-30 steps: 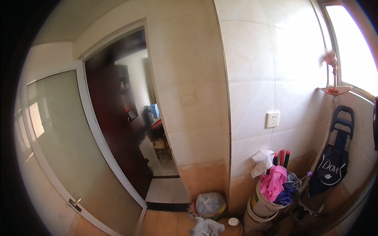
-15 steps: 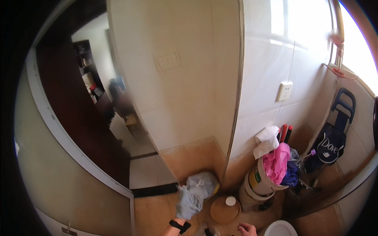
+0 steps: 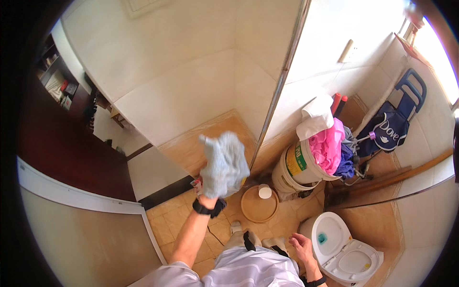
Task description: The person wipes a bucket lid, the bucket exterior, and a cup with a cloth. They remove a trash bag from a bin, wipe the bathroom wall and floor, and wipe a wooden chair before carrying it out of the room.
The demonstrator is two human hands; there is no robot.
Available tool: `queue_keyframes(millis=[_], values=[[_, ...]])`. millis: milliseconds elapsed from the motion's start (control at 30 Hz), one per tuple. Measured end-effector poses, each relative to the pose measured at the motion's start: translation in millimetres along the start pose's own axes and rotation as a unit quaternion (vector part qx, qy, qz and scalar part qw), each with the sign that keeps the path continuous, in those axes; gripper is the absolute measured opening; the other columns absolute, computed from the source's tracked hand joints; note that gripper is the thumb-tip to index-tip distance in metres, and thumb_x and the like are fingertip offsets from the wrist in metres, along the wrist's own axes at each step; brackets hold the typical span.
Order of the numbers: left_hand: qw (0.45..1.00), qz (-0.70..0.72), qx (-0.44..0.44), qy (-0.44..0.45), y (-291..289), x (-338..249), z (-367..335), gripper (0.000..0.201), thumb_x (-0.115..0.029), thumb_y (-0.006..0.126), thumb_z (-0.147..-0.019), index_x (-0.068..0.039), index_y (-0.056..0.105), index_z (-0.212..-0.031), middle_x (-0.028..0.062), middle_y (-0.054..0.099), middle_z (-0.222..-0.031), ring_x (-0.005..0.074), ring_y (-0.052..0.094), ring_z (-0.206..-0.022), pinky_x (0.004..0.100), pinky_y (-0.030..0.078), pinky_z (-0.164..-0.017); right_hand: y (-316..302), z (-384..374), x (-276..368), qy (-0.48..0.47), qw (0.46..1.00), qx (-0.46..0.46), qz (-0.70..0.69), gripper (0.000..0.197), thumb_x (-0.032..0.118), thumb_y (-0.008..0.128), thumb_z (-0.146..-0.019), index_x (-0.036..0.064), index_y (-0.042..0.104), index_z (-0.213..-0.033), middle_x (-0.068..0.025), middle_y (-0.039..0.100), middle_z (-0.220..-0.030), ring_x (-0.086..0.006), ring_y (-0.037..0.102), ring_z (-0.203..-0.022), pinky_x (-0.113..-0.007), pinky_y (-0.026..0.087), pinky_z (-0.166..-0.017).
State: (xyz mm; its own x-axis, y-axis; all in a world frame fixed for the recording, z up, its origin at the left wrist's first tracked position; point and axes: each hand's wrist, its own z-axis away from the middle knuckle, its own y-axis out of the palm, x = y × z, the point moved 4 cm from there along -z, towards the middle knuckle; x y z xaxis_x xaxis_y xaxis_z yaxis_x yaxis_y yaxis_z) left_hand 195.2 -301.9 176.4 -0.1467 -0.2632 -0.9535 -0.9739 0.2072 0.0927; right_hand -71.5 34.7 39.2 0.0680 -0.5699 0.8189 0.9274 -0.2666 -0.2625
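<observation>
A grey-blue cloth (image 3: 225, 160) is bunched over my left hand (image 3: 206, 190), raised in front of the lower wall. The cloth hides most of the fingers, which look closed on it, and a black watch sits on that wrist. To the right, my right hand (image 3: 300, 245) hangs open and bare beside my leg, its fingers loosely bent, near the toilet. Behind the cloth, most of the bag seen by the wall is hidden. Just right of the cloth, on the floor, a round brown lid-like disc (image 3: 253, 213) carries a small white round object (image 3: 265, 192).
Stacked pale buckets (image 3: 287, 182), topped with a pink plastic bag (image 3: 327, 148) and white paper (image 3: 315, 117), stand by the wall. A dark blue folding cart (image 3: 382, 134) leans behind them. The white toilet (image 3: 330, 217) is lid-up at right. A doorway with a dark door (image 3: 71, 143) lies left.
My left hand has lifted the cloth up, away from the bag by the wall. The view has tilted down, bringing my legs and the whole toilet in. My right hand stays low and bare.
</observation>
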Motion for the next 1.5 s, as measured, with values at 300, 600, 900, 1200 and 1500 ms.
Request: queue_keyframes(millis=[300,600,900,1200,1500], values=[[0.883,-0.375,0.055,0.278,86,30,-169,0.034,-0.017,0.061,-0.084,-0.002,0.057,-0.114,0.0075,0.061,-0.111,0.0193,0.056,-0.103,0.0349,0.046,-0.091,4,10,11,-0.034,0.999,-0.031,0.022,0.031,0.013,0.057,-0.092,-0.0085,0.058,-0.115,-0.0137,0.068,-0.102,-0.0180,0.066,-0.090,-0.029,0.051,-0.077],[0.810,-0.500,0.158,0.263,97,148,-96,0.035,-0.015,0.062,-0.083,-0.002,0.057,-0.115,0.0075,0.062,-0.111,0.0186,0.057,-0.102,0.0339,0.046,-0.090,-11,13,-12,-0.043,0.987,-0.115,0.101,0.037,0.023,0.055,-0.086,-0.0001,0.062,-0.115,-0.0185,0.067,-0.106,-0.0336,0.064,-0.098,-0.038,0.051,-0.085],[0.859,-0.408,0.082,0.297,163,68,-57,0.035,-0.015,0.062,-0.083,-0.001,0.057,-0.115,0.0078,0.062,-0.110,0.0185,0.057,-0.101,0.0335,0.047,-0.089,-45,53,-26,-0.006,0.991,-0.120,0.059,0.041,0.023,0.053,-0.088,-0.0031,0.058,-0.119,-0.0197,0.067,-0.106,-0.0324,0.064,-0.100,-0.039,0.050,-0.087],[0.918,-0.271,0.254,0.143,274,60,88,0.035,-0.014,0.062,-0.083,-0.001,0.057,-0.115,0.0080,0.062,-0.110,0.0184,0.058,-0.100,0.0332,0.047,-0.087,-105,62,-50,-0.063,0.989,-0.137,0.004,0.040,0.022,0.055,-0.088,-0.0026,0.057,-0.120,-0.0194,0.066,-0.108,-0.0324,0.064,-0.101,-0.039,0.050,-0.088],[0.896,-0.213,0.383,-0.067,310,74,179,0.035,-0.014,0.062,-0.083,-0.001,0.057,-0.116,0.0083,0.062,-0.110,0.0183,0.058,-0.099,0.0328,0.048,-0.086,-157,88,-108,-0.059,0.964,-0.258,-0.040,0.033,0.019,0.057,-0.083,-0.0038,0.063,-0.106,-0.0190,0.068,-0.091,-0.0321,0.066,-0.085,-0.040,0.052,-0.077]])
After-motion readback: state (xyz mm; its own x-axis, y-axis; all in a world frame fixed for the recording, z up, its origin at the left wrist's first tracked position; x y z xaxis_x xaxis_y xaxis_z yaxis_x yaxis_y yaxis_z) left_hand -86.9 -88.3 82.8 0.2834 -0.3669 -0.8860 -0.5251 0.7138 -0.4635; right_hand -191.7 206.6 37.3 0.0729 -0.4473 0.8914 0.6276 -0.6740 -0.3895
